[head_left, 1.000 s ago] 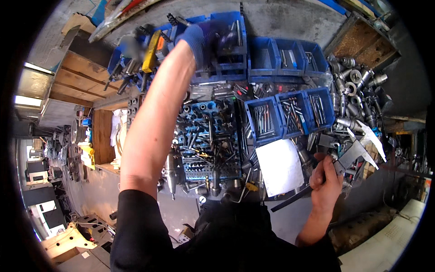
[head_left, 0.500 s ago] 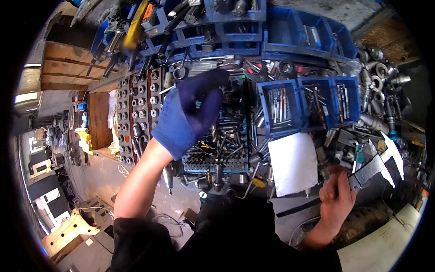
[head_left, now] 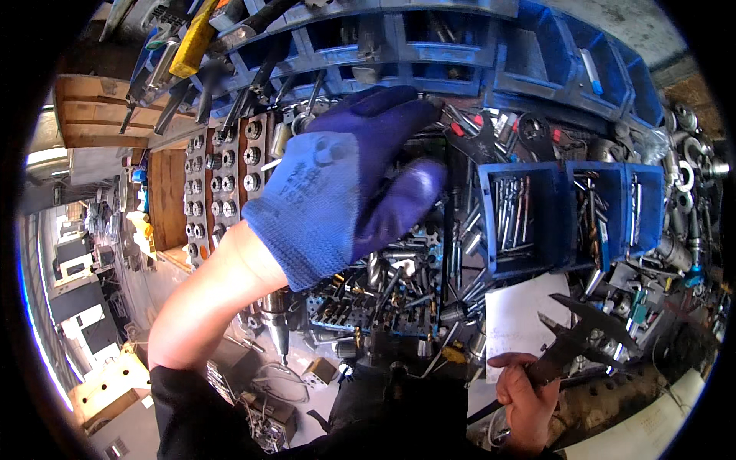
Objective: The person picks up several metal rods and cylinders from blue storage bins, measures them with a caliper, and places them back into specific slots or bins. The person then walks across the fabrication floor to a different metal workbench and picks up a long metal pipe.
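My left hand, in a blue and purple work glove, reaches over the heap of cutting bits. Its fingers stretch forward to the right, the thumb stands apart, and nothing shows between them. Below the glove, a blue perforated rack bears many drill bits and cutters. In my bare right hand is a dark caliper, gripped by its beam with the jaws pointing right. The caliper overlaps a white sheet of paper with faint handwriting. Just beyond the paper stands a blue bin of long drill bits.
Racks of round collets stand left of the glove. Blue bins line the back, near a yellow-handled tool. Dark open-end wrenches lie behind the front bins. Metal tool holders crowd the right side.
My left hand has moved forward and right, its thumb and fingers now wider apart. My right hand has brought the caliper left over the paper's edge. The whole view has shifted.
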`<action>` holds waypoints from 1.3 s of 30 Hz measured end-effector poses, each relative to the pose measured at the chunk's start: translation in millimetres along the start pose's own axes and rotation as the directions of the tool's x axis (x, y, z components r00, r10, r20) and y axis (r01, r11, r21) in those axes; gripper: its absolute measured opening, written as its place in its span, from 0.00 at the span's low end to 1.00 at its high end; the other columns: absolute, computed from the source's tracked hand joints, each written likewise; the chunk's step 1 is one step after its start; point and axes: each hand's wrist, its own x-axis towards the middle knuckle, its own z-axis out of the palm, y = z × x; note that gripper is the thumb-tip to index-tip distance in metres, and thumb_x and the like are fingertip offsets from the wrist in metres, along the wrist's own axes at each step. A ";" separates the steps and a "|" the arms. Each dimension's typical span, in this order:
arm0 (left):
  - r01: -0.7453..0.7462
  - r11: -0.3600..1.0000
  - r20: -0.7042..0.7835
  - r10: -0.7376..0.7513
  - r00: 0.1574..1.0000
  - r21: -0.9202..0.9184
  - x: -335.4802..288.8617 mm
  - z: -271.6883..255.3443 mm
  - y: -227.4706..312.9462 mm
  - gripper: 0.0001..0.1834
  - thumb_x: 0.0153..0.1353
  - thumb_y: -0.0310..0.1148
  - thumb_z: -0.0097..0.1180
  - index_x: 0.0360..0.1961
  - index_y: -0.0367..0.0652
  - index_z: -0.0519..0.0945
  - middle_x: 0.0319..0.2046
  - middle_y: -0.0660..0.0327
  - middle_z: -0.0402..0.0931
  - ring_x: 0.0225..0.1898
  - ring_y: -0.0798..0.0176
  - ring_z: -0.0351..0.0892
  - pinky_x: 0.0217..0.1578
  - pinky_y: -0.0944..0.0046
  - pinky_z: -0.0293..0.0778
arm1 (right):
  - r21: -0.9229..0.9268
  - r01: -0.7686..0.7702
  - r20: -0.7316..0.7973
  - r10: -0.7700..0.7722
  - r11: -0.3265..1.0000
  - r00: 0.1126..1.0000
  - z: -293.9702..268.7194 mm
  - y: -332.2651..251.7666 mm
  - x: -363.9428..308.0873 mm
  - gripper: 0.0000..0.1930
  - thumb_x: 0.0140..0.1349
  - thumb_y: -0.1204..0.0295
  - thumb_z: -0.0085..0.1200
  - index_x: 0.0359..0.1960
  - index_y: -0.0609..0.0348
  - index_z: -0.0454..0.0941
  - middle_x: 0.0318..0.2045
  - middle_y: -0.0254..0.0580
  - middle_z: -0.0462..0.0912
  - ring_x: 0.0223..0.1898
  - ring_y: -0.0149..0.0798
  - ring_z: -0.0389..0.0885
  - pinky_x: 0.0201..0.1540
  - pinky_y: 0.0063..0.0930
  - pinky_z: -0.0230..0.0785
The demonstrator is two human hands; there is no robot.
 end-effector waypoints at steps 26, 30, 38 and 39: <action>0.113 0.994 0.273 -0.108 0.956 -0.002 6.5 33.5 -12.2 0.33 0.55 0.31 0.58 0.62 0.34 0.64 0.54 0.39 0.71 0.52 0.39 0.74 0.55 0.51 0.70 | 0.190 -0.147 0.133 0.122 0.971 0.983 0.7 54.3 43.0 0.11 0.64 0.69 0.55 0.42 0.65 0.74 0.22 0.32 0.70 0.18 0.23 0.62 0.20 0.18 0.52; 0.117 0.993 0.293 -0.110 0.950 -0.008 5.9 36.6 -16.8 0.32 0.54 0.31 0.58 0.61 0.34 0.65 0.53 0.40 0.71 0.52 0.39 0.74 0.54 0.50 0.71 | 0.269 -0.157 0.153 0.119 0.950 0.981 -2.3 59.7 46.9 0.11 0.64 0.71 0.55 0.43 0.64 0.73 0.30 0.40 0.76 0.19 0.24 0.64 0.20 0.19 0.54; 0.068 0.998 0.300 -0.065 0.952 0.003 10.5 41.2 -20.7 0.33 0.50 0.29 0.60 0.59 0.35 0.66 0.54 0.40 0.71 0.51 0.38 0.75 0.54 0.49 0.72 | 0.250 -0.082 0.071 0.066 0.965 0.995 -7.7 76.0 44.3 0.12 0.63 0.72 0.56 0.45 0.63 0.74 0.39 0.48 0.79 0.22 0.25 0.67 0.21 0.19 0.56; 0.051 0.999 0.288 -0.052 0.956 0.011 8.1 41.1 -20.9 0.34 0.49 0.29 0.61 0.59 0.35 0.66 0.54 0.40 0.70 0.51 0.38 0.75 0.54 0.49 0.72 | 0.242 -0.086 0.070 0.071 0.967 0.995 -8.7 77.0 43.0 0.13 0.63 0.71 0.56 0.46 0.64 0.74 0.40 0.48 0.79 0.22 0.25 0.67 0.21 0.19 0.57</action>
